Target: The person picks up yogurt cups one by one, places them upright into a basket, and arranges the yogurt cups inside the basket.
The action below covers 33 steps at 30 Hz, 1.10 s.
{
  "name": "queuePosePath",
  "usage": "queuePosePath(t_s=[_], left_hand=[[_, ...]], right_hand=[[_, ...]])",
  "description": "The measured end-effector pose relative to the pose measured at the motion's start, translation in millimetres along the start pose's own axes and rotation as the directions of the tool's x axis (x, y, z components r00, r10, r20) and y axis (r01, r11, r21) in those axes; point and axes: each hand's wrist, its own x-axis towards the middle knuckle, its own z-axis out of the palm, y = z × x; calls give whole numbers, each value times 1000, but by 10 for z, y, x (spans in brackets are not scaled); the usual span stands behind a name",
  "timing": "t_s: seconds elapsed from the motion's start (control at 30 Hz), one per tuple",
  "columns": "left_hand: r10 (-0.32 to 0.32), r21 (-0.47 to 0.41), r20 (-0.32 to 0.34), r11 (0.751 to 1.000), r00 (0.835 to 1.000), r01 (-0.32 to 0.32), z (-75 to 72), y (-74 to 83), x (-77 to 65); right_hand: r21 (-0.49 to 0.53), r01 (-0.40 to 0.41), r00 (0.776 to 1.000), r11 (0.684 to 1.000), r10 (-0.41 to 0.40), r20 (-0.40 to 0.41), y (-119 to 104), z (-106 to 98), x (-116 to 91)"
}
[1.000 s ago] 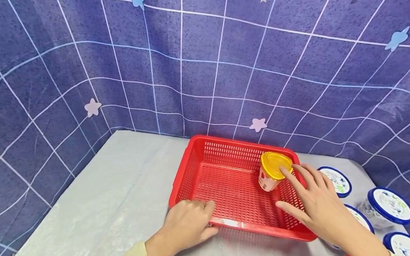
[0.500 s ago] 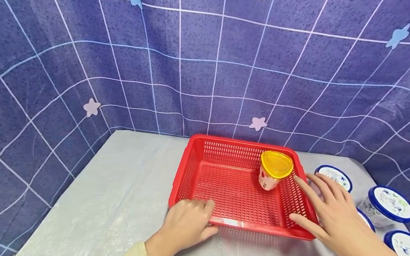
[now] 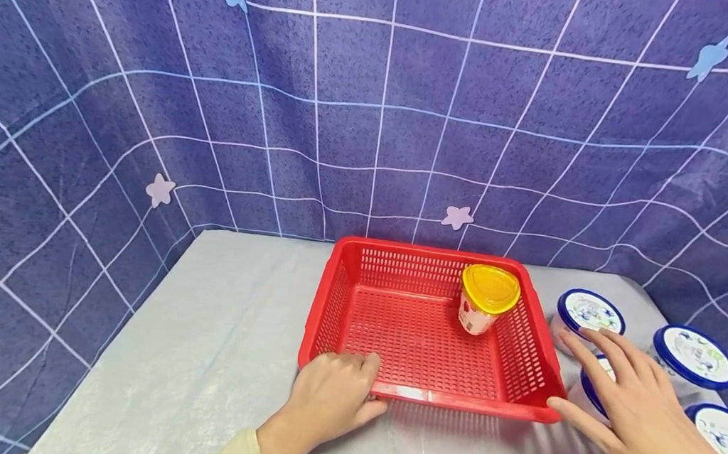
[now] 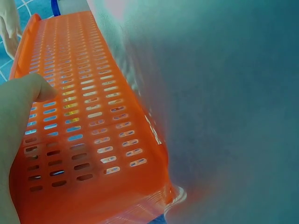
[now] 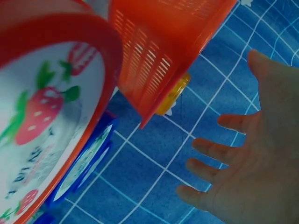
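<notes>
A red perforated plastic basket [image 3: 409, 393] stands on the table in the head view. At its back right corner is a pink-and-white cup with a yellow lid [image 3: 490, 290], slightly tilted. My left hand [image 3: 333, 394] grips the basket's near rim, fingers over the edge and thumb [image 4: 44, 91] against the outer wall. Over the containers to the right of the basket, my right hand [image 3: 641, 413] hovers with fingers spread and nothing in it. A blue-lidded tub [image 3: 597, 384] lies partly hidden behind that hand.
More blue-lidded tubs stand at the right, one at the back [image 3: 590, 311] and another farther right [image 3: 695, 356]. A red-rimmed tub with strawberries on its lid [image 5: 46, 107] is nearest the right wrist. The grey-covered table [image 3: 202, 328] meets a blue patterned curtain [image 3: 346, 133] behind.
My right hand has moved away from the yellow-lidded cup, rightward and out of the basket, to above the tubs. The left hand and the basket have stayed in place.
</notes>
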Motion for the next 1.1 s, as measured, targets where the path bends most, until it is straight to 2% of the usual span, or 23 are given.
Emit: queuePosePath(t_s=[0.27, 0.37, 0.7, 0.83, 1.0, 1.1], left_hand=[[-2, 2, -13, 1000, 1000, 3, 24, 3, 9], [-3, 5, -10, 1000, 1000, 3, 24, 4, 1], [8, 18, -16, 1000, 1000, -8, 34, 6, 10], [7, 25, -11, 1000, 1000, -7, 32, -1, 18], [5, 16, 1, 1000, 1000, -5, 25, 2, 6], [6, 9, -4, 1000, 1000, -6, 37, 4, -4]], right_hand=[[-62, -10, 1000, 998, 10, 4, 56, 6, -149], [-73, -52, 998, 996, 53, 23, 70, 28, -215], [-120, -75, 997, 990, 75, -8, 201, 170, -448], [-134, -116, 992, 984, 122, 37, 238, 203, -523], [-170, -217, 966, 961, 236, 105, 290, 290, -624], [-179, -240, 960, 954, 261, 105, 329, 362, -700]])
